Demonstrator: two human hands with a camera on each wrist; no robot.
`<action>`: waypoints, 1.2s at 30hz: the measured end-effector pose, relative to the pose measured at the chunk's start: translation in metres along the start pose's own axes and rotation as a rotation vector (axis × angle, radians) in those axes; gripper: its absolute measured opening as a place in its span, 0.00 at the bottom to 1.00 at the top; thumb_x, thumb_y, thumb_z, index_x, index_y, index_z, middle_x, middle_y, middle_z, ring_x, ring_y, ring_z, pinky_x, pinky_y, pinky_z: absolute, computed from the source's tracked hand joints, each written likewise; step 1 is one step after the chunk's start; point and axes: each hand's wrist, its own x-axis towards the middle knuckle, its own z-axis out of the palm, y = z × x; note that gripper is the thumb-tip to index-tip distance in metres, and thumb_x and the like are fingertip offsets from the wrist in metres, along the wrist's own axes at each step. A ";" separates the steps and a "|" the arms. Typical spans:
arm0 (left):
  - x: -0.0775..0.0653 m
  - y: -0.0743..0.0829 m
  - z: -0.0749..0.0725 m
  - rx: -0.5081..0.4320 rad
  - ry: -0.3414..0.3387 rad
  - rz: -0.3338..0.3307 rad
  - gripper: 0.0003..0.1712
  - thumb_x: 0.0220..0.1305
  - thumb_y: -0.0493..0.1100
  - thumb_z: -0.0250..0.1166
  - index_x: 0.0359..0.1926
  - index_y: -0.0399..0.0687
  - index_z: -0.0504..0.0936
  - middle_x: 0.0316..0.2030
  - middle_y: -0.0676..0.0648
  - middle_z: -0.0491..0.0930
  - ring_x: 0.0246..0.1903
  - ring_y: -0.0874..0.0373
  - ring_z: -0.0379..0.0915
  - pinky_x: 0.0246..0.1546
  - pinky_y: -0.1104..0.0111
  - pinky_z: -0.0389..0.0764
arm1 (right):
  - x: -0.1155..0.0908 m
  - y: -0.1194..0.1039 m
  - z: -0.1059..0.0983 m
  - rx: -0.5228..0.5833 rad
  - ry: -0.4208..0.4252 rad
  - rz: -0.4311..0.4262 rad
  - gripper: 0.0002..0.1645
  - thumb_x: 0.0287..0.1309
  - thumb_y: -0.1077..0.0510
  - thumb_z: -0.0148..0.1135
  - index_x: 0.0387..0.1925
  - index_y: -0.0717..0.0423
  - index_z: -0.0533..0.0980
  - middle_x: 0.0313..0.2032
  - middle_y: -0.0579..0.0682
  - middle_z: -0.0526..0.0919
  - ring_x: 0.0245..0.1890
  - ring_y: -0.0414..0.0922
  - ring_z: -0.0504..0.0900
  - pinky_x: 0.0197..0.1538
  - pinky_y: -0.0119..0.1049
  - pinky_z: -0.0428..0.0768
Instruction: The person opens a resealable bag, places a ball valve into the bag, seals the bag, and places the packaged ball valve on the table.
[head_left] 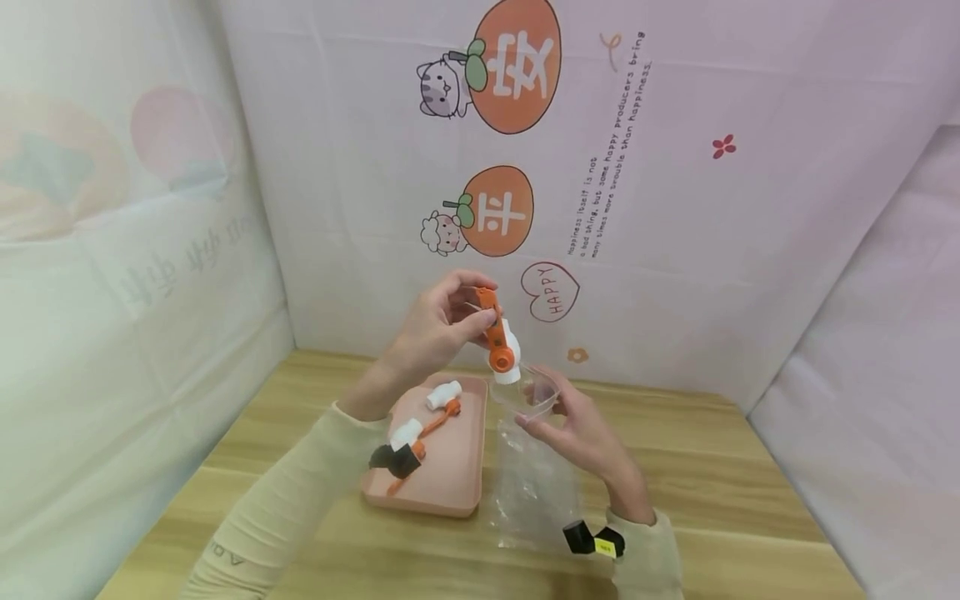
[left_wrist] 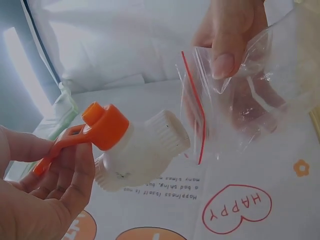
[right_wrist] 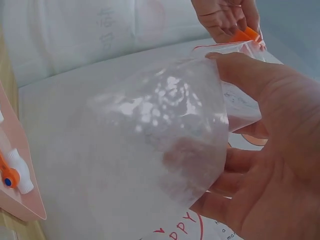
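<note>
My left hand (head_left: 442,321) pinches the orange lever of a white plastic ball valve (left_wrist: 137,157) between thumb and fingers. The valve's white threaded body hangs just above the mouth of a clear zip-lock bag (head_left: 534,492). My right hand (head_left: 588,433) grips the bag near its top, thumb on one side and fingers on the other, and the mouth gapes. In the left wrist view, the bag's red seal line faces the end of the valve, with a small gap between them. No valve shows inside the bag.
A pink tray (head_left: 453,475) stands on the wooden table (head_left: 675,500) at the left. Two more white valves with orange levers, one at the back (head_left: 444,395) and one nearer (head_left: 406,435), lie in it. Printed white cloth (head_left: 637,333) hangs behind and at both sides.
</note>
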 end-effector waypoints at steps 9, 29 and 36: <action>-0.001 -0.011 0.018 -0.003 -0.048 0.024 0.16 0.61 0.30 0.58 0.50 0.44 0.70 0.36 0.40 0.74 0.34 0.50 0.76 0.34 0.59 0.82 | 0.000 -0.005 0.000 0.023 0.050 0.012 0.41 0.51 0.49 0.67 0.65 0.38 0.59 0.53 0.43 0.75 0.49 0.41 0.76 0.48 0.39 0.78; -0.012 -0.003 0.043 0.145 -0.096 0.003 0.16 0.62 0.29 0.57 0.50 0.38 0.69 0.35 0.38 0.74 0.34 0.44 0.75 0.34 0.57 0.81 | -0.001 -0.035 -0.010 0.088 0.012 -0.002 0.37 0.57 0.57 0.62 0.66 0.51 0.58 0.53 0.53 0.75 0.47 0.44 0.76 0.45 0.38 0.78; -0.010 -0.019 0.046 0.195 -0.101 0.042 0.15 0.61 0.31 0.59 0.48 0.38 0.70 0.34 0.39 0.74 0.32 0.46 0.76 0.33 0.60 0.81 | -0.002 -0.030 -0.009 0.077 0.001 -0.007 0.38 0.57 0.58 0.63 0.66 0.53 0.57 0.53 0.54 0.75 0.44 0.45 0.77 0.43 0.37 0.78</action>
